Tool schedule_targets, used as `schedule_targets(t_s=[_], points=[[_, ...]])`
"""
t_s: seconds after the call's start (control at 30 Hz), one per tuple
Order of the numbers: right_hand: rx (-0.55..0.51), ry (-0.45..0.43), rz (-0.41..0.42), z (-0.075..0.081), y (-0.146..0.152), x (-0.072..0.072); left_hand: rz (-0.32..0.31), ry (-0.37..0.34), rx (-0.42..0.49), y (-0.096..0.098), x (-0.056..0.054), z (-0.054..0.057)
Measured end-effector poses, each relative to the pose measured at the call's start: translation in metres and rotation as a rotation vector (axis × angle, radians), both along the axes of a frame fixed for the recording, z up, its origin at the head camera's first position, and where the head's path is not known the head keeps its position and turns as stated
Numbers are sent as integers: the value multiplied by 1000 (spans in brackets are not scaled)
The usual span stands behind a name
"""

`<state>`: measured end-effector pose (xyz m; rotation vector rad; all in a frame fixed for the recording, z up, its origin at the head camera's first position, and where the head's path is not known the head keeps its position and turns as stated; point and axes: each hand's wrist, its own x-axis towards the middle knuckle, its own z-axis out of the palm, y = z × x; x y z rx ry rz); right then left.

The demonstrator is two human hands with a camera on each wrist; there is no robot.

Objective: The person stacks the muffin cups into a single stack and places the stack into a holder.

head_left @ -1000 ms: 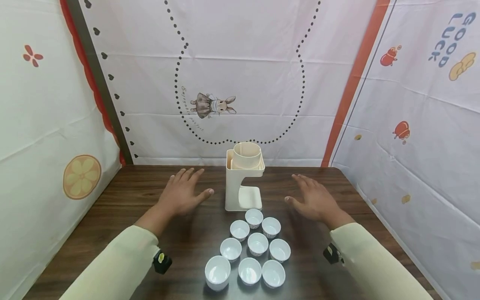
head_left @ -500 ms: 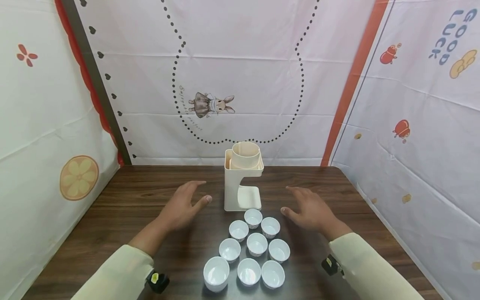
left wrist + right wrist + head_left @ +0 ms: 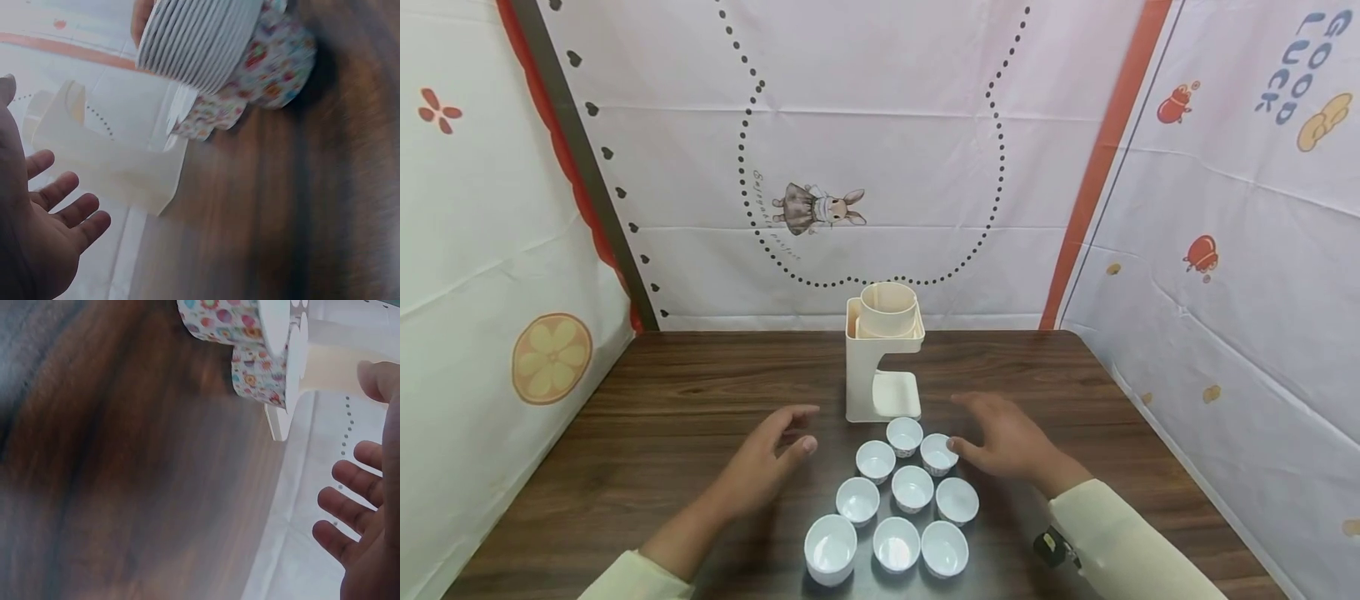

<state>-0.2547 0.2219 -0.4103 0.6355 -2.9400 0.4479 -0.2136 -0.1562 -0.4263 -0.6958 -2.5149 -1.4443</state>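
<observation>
Several small paper cups stand in loose rows on the table, white inside, like the middle cup [image 3: 913,489]. Floral prints cover their outsides, as on one cup [image 3: 222,320] in the right wrist view. Nearest on the left is a taller stack of nested cups [image 3: 200,47]. Behind the cups rises a cream-coloured stand [image 3: 863,379] with a round tube [image 3: 889,310] in its top. My left hand [image 3: 767,458] hovers left of the cups, fingers relaxed and holding nothing. My right hand [image 3: 1011,440] hovers right of them, its thumb overlapping a back-right cup [image 3: 936,454] in the head view; contact cannot be told.
The dark wooden table [image 3: 700,375] ends at a printed white cloth [image 3: 880,150] at the back. Cloth also hangs along the left and right sides. A small black device [image 3: 1051,547] is strapped at the right wrist.
Both hands have drawn back toward the person and come inward toward the cups. The left fingers bend a little more. The cups and the stand have stayed in place.
</observation>
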Motion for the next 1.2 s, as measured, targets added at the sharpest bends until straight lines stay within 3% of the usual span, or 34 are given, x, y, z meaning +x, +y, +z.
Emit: schedule_targets(t_s=[0.3, 0.5, 0.67, 0.83, 1.2], points=[[2, -38, 54, -7, -9, 3, -135, 2, 137, 1, 34, -19], [-1, -90, 16, -10, -14, 3, -212, -37, 189, 5, 55, -29], [-2, -101, 24, -14, -14, 2, -250, -56, 205, 8, 62, -35], [13, -95, 45, -16, -16, 1, -215, -103, 163, 10, 68, -37], [13, -74, 90, -18, -19, -1, -200, 57, 109, 17, 69, -49]])
